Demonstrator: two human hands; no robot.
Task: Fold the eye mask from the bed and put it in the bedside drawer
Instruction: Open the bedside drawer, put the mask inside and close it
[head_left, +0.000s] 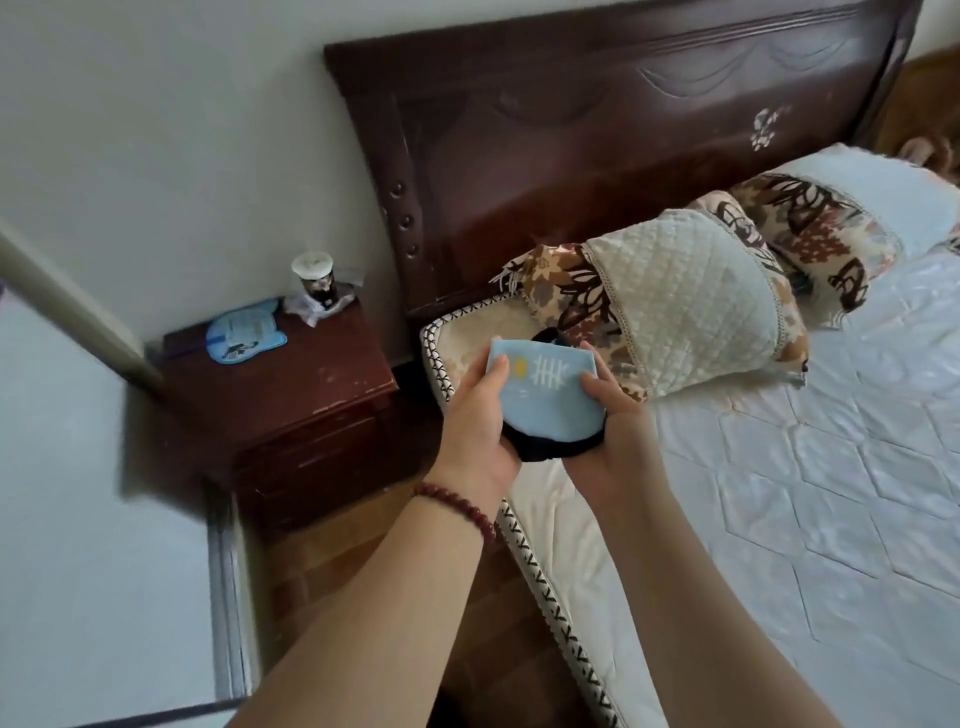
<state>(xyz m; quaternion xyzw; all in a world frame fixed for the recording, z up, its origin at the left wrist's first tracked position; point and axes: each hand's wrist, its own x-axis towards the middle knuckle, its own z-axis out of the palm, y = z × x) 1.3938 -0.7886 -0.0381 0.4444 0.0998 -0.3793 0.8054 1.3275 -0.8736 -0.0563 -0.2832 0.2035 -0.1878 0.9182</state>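
Note:
The light blue eye mask (545, 397) is folded in half, with a white fish-bone print and a yellow dot on top and black fabric showing along its lower edge. Both hands hold it in the air above the bed's left corner. My left hand (480, 421) grips its left side, thumb on top. My right hand (610, 421) cups its right side. The dark red bedside cabinet (291, 395) stands to the left of the bed, its drawer front (311, 447) closed.
A blue fan-shaped card (247, 332) and a small figurine (317, 283) sit on the cabinet top. Two patterned pillows (675, 301) lie by the dark wooden headboard (571, 130). The white quilted mattress (805, 493) fills the right side. A narrow wooden floor strip separates bed and cabinet.

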